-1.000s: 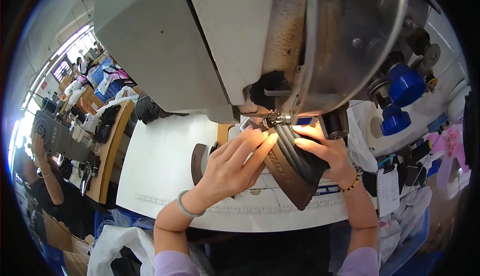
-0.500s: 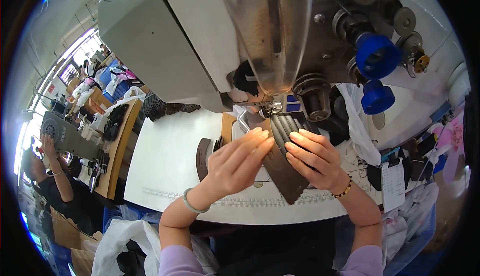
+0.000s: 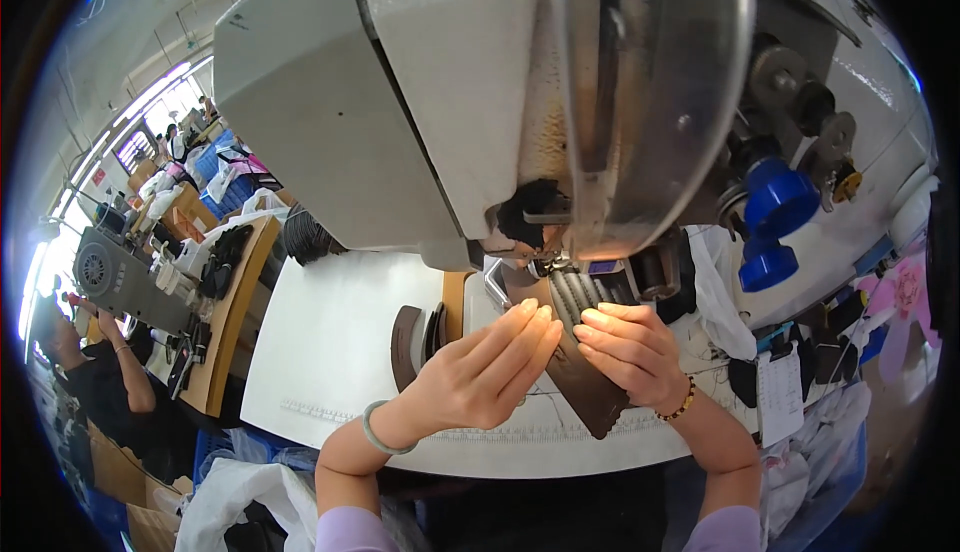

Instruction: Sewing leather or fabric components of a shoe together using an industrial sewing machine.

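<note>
Under the head of a large grey sewing machine [image 3: 410, 82] lies a flat brown piece of material [image 3: 585, 382], with a pointed end toward me. Grey ribbed strips [image 3: 573, 295] lie on it near the presser foot [image 3: 547, 265]. My left hand [image 3: 485, 367] is closed, its fingers pressed together and their tips at the brown piece's left edge. My right hand [image 3: 635, 355] rests with bent fingers on the piece's right side and the ribbed strips. The undersides of both hands' grips are hidden. Light from the machine falls on the fingertips.
Curved brown and black pieces [image 3: 406, 347] lie left of my left hand on the white table [image 3: 330, 352]. Blue knobs [image 3: 780, 199] stick out at the machine's right. A white plastic bag [image 3: 245, 502] hangs low left. A co-worker [image 3: 110, 372] sits at another machine.
My view has shifted, so the machine head looks larger and covers more of the ribbed strips. Both hands stay on the brown piece, with little change in their hold.
</note>
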### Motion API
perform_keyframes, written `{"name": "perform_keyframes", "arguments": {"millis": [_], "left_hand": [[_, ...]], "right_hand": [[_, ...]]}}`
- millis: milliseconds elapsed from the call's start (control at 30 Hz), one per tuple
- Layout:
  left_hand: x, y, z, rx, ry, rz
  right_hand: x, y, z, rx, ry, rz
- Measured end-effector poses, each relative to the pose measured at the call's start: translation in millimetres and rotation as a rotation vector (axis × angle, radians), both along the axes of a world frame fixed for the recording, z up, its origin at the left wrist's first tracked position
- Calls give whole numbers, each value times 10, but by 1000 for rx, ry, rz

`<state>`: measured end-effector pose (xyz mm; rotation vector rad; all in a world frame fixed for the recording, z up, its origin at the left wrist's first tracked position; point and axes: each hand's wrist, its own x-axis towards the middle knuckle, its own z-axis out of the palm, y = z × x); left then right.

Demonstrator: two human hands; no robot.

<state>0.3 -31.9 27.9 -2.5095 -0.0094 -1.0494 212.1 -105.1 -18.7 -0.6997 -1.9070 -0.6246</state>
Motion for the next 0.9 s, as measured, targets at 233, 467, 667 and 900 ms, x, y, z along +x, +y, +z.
{"name": "perform_keyframes", "arguments": {"millis": [233,467,667,900], "left_hand": [[42,119,-8,-71,-32,-17],[69,120,-55,-171,-93,-1],[33,57,-139,-104,-97,-39],[52,-47,-109,-110,-32,-8]], "right_hand": [[-7,17,20,-50,29,-33],[-33,54,-14,-66,43,-99],[25,79,-42,-64,71,16],[34,118,-86,-27,78,52]]}}
